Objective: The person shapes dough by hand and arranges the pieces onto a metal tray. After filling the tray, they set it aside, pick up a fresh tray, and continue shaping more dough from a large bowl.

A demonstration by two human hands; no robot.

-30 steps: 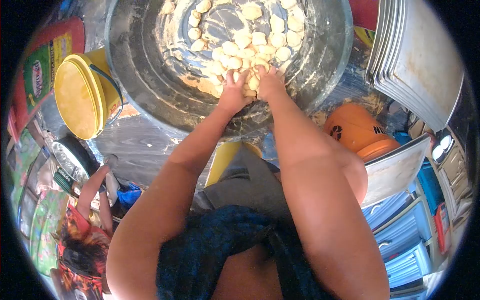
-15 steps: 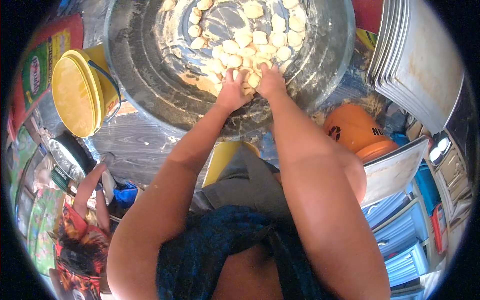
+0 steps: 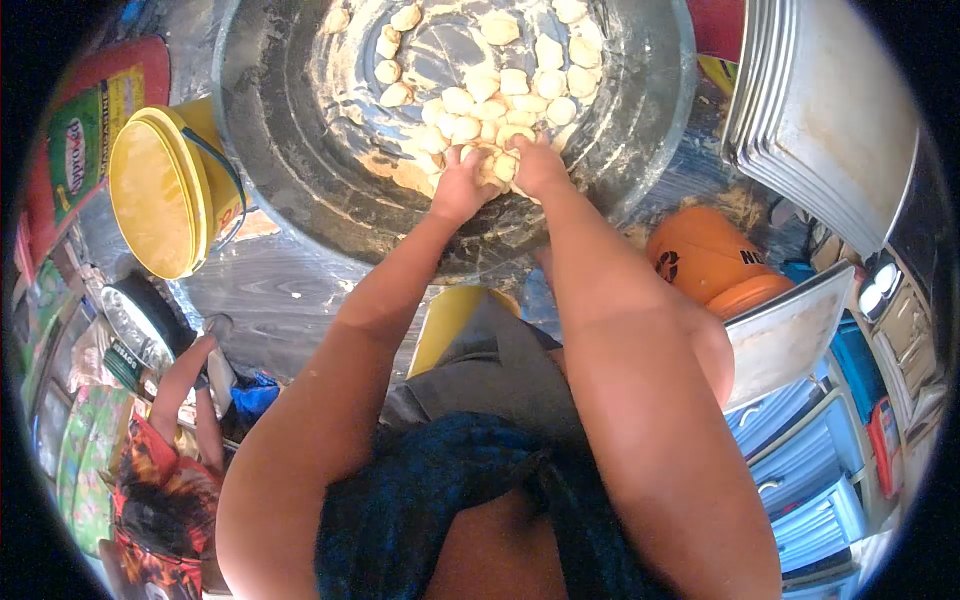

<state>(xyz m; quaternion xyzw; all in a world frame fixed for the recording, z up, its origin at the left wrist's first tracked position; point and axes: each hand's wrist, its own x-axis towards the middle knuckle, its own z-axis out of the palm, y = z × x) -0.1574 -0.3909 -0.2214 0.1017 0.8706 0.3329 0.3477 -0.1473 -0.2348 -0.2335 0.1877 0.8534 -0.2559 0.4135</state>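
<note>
Many pale dough pieces (image 3: 458, 100) lie in a large round dark basin (image 3: 290, 150) dusted with flour, most of them heaped at the near side. At the left of that heap my left hand (image 3: 464, 188) curls its fingers around some dough pieces. Close beside it, my right hand (image 3: 540, 168) closes on dough pieces from the right. Palms and fingertips are partly hidden, so the exact pieces under them cannot be made out.
A lidded yellow bucket (image 3: 160, 190) stands left of the basin. To the right are an orange bucket (image 3: 705, 255), stacked metal trays (image 3: 825, 110) and blue plastic chairs (image 3: 800, 460). Another person (image 3: 165, 480) works at lower left near a metal bowl (image 3: 140, 320).
The basin and dough sit slightly farther left and up in the view. My hands stay at the near dough heap, with only a small shift of the fingers.
</note>
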